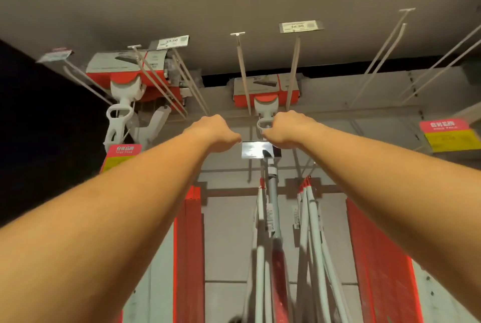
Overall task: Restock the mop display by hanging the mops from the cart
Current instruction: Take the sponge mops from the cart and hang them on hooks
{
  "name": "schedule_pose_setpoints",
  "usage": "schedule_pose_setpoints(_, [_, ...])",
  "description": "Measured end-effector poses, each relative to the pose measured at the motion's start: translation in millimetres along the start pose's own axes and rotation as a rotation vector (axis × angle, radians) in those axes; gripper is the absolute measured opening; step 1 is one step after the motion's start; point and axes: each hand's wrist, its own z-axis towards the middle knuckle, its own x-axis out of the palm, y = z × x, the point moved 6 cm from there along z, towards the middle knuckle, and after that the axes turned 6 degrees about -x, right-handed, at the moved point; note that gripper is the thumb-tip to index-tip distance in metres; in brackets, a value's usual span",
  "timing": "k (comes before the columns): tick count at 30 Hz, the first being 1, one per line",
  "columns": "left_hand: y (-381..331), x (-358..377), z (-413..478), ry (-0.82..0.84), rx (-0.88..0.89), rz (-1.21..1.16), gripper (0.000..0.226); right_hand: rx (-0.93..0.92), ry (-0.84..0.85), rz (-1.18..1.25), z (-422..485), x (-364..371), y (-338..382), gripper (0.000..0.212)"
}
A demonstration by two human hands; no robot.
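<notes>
Both arms extended overhead. Right hand (285, 128) fisted on the mop (265, 111) neck; left hand (212, 132) curled, contents unclear.

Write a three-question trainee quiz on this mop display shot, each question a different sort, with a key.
1. True or false: both hands are raised toward the centre mop under the long display hooks.
2. Multiple choice: the right hand is at
A. a yellow price tag
B. the mop's white loop
C. a red panel
3. Fill in: the other boxed mop hangs to the ____ of the centre one.

Key: 1 true. 2 B; the right hand's fingers appear curled at the loop, while the left hand is closed beside it and what it holds cannot be made out. 3 left.
</notes>
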Motion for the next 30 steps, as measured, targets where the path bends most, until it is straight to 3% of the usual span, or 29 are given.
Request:
schedule_pose_setpoints(5, [33,-10,-71,0.069,-0.1,0.109,0.039,-0.089,0.087,0.011,-58,6,31,0.023])
schedule_pose_setpoints(13, [110,-20,-174,0.135,-0.288,0.256,0.027,-0.229,0.248,0.115,-148,39,113,0.039])
schedule_pose_setpoints(23, [212,-67,-301,0.205,-0.406,0.43,0.033,-0.41,0.388,0.223,-239,58,259,0.035])
schedule_pose_setpoints(30, [313,-103,-428,0.391,-0.513,0.576,0.038,-0.598,0.528,0.328,-343,55,391,0.032])
